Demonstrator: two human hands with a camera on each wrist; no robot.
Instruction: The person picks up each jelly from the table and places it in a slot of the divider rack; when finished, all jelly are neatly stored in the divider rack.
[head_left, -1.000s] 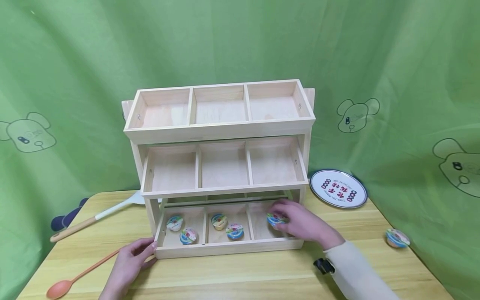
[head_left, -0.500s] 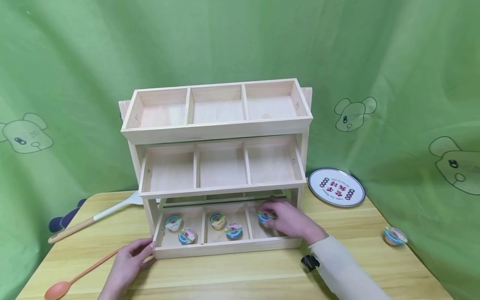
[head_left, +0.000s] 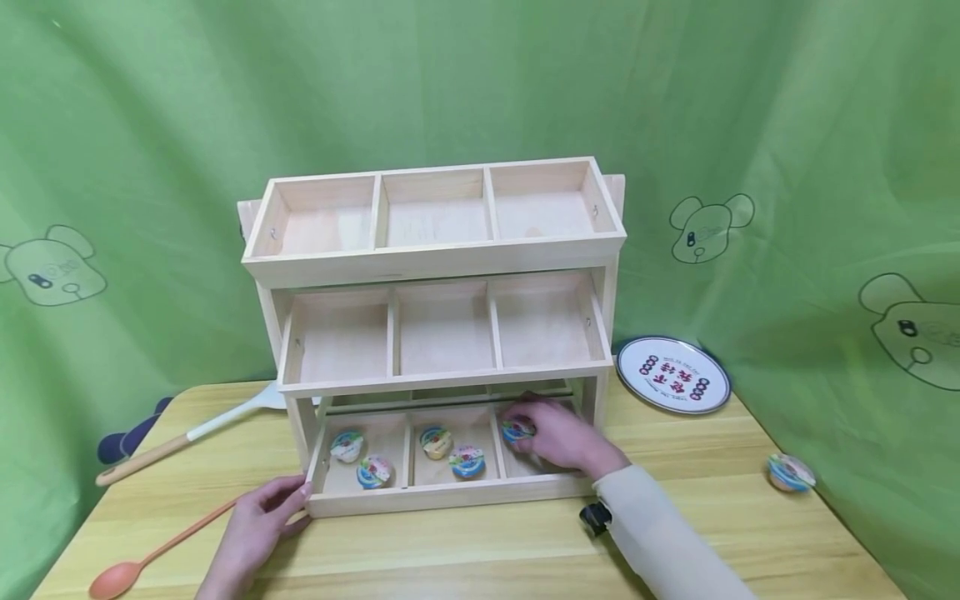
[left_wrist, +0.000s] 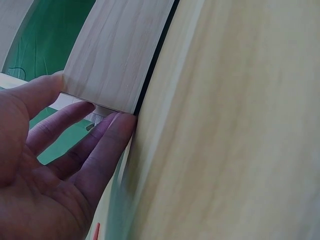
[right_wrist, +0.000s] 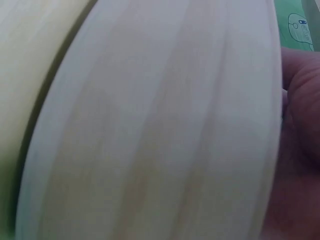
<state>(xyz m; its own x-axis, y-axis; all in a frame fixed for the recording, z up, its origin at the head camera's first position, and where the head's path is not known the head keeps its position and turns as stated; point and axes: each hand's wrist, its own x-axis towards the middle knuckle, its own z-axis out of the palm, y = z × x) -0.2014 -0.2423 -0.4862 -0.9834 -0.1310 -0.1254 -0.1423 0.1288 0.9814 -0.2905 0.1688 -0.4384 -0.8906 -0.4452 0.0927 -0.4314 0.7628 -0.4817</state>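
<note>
A wooden three-tier rack (head_left: 435,258) stands on the table, with a tray at its bottom, split into three compartments. My right hand (head_left: 555,433) reaches into the right compartment and holds a small jelly cup (head_left: 517,430) with a printed lid, close to the divider. In the right wrist view, the tray's pale front board (right_wrist: 150,125) hides most of that hand (right_wrist: 305,115). My left hand (head_left: 258,525) holds the front left corner of the bottom tray (head_left: 450,497). The left wrist view shows its thumb and fingertips (left_wrist: 125,122) against the board's end.
Two jelly cups (head_left: 375,472) lie in the left compartment and two (head_left: 467,462) in the middle one. Another jelly cup (head_left: 790,472) is at the table's right edge. A plate (head_left: 673,375) lies behind right; a white spatula (head_left: 217,427) and an orange spoon (head_left: 118,577) are left.
My right hand has moved left inside the right compartment with the jelly cup, toward the divider. My left hand keeps its place at the tray corner. The head view has shifted slightly.
</note>
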